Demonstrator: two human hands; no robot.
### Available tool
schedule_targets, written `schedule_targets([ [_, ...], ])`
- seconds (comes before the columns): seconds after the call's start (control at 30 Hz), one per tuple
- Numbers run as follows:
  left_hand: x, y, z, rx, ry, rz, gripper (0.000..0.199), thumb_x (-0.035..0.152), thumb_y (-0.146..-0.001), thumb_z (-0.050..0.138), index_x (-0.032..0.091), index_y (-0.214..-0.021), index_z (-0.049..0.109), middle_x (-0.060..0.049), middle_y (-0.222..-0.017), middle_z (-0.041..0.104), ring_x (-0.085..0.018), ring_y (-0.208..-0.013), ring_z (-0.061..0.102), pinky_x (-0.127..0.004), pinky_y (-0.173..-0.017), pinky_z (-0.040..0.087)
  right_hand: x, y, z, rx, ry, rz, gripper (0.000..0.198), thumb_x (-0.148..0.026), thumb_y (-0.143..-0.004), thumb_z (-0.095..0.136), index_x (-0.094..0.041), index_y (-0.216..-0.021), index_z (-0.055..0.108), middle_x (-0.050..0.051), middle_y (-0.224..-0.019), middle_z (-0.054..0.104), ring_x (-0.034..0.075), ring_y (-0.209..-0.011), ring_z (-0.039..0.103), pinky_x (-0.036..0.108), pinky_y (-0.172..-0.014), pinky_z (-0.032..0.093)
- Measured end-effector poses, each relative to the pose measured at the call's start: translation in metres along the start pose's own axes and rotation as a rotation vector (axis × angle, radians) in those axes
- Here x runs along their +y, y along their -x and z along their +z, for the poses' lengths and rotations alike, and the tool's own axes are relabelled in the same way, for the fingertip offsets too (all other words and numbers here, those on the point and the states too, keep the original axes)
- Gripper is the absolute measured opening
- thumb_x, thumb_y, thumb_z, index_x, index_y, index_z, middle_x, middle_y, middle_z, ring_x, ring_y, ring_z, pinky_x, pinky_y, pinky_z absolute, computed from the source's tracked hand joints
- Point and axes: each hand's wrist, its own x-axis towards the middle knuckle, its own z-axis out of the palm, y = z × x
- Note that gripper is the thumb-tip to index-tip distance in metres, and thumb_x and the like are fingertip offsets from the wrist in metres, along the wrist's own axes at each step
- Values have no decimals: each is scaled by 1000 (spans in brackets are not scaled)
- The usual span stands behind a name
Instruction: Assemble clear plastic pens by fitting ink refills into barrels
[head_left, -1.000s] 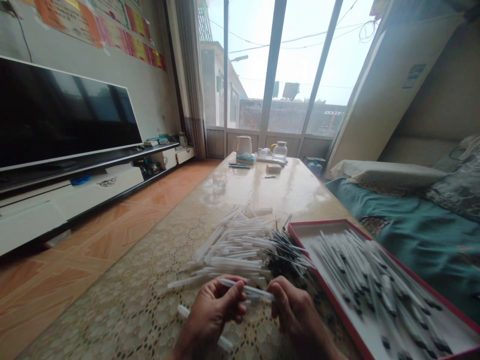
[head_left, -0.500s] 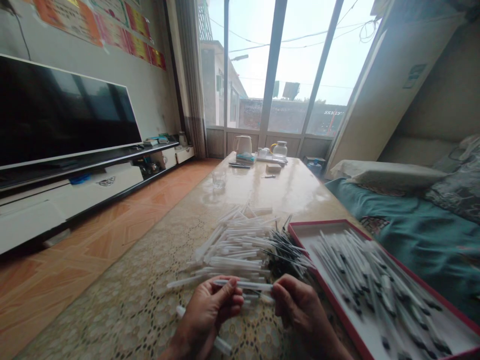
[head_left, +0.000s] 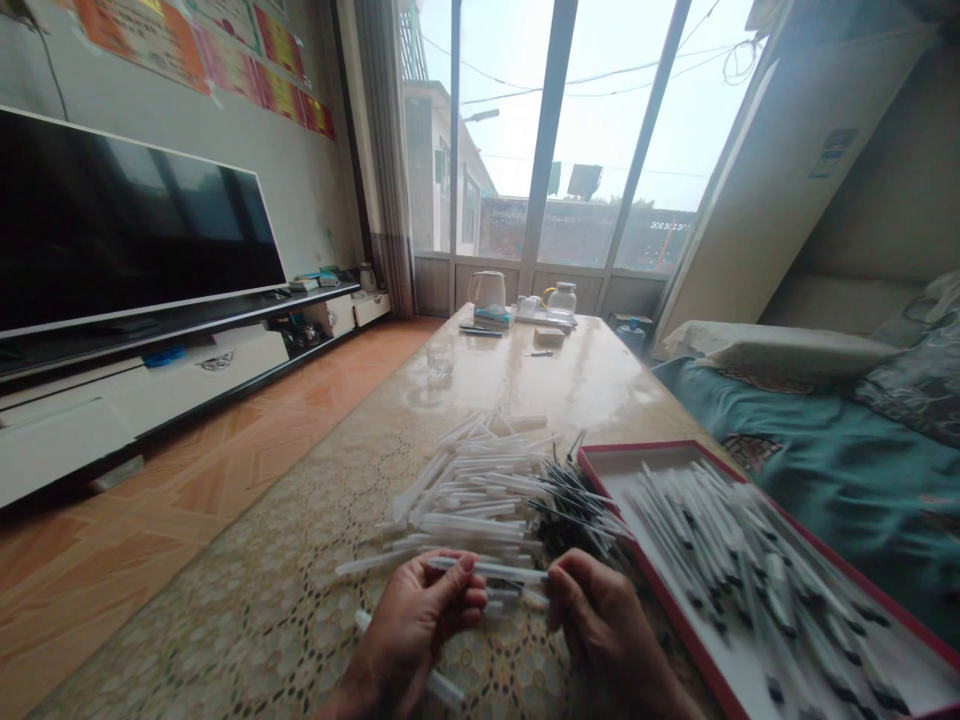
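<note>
A translucent white pen barrel (head_left: 510, 572) lies level between my two hands, just above the table's near part. My left hand (head_left: 420, 610) pinches its left end between thumb and fingers. At the other end, the fingertips of my right hand (head_left: 596, 610) are closed on the tip; whether they also hold a refill there is too small to tell. Just beyond my hands is a heap of white pen barrels (head_left: 472, 490). Thin dark refills (head_left: 571, 500) are bunched to its right. Another loose barrel (head_left: 448, 690) lies partly hidden under my left wrist.
A red-rimmed tray (head_left: 637, 447) of pens with dark ends (head_left: 750, 560) stands on the right. Farther along the table (head_left: 285, 560) are a drinking glass (head_left: 440, 360), a kettle (head_left: 489, 290), a glass jug (head_left: 561, 302) and a small box (head_left: 549, 337). A teal-covered seat (head_left: 825, 470) borders the right side.
Both hands keep the same grip on the pen barrel. The right hand has shifted very slightly to the right, and the whole view has moved a little too.
</note>
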Motion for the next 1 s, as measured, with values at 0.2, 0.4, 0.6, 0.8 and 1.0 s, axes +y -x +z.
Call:
schedule_targets([
  [0.2,-1,-2,-2,-18,-24,4,38,34,-48,92,12,-67,68,0,-53,70,-9,-44,63,-14,-43,52,0,-1,1,-1,74,1,52,-66,-87,43,-19,-71,57,0,-54,61,10,-37,48,21,-40,36],
  [0.4,0,-2,1,-9,-56,4,40,36,-47,93,12,-66,67,0,-51,70,-9,-44,63,-15,-43,51,6,-2,-2,-16,132,-16,50,-65,-88,43,-19,-73,55,1,-59,66,11,-39,49,22,-40,33],
  [0.6,0,-3,0,-13,-85,2,36,35,-52,91,13,-67,66,0,-53,70,-9,-46,64,-15,-45,52,4,-4,-2,2,183,-54,58,-65,-90,37,-19,-63,57,2,-53,63,14,-48,55,23,-49,39],
  [0.8,-2,-4,-1,6,-96,11,32,31,-56,90,13,-67,66,0,-53,70,-10,-46,64,-16,-45,52,6,-3,0,-38,63,27,49,-66,-86,46,-20,-72,53,-3,-53,58,9,-36,43,20,-38,29],
  [1.0,-3,-4,-2,-23,-77,11,35,34,-54,90,13,-67,66,0,-53,70,-9,-46,63,-15,-45,51,6,-4,-2,-6,153,-20,58,-66,-89,37,-18,-66,58,2,-51,62,12,-40,48,22,-42,32],
])
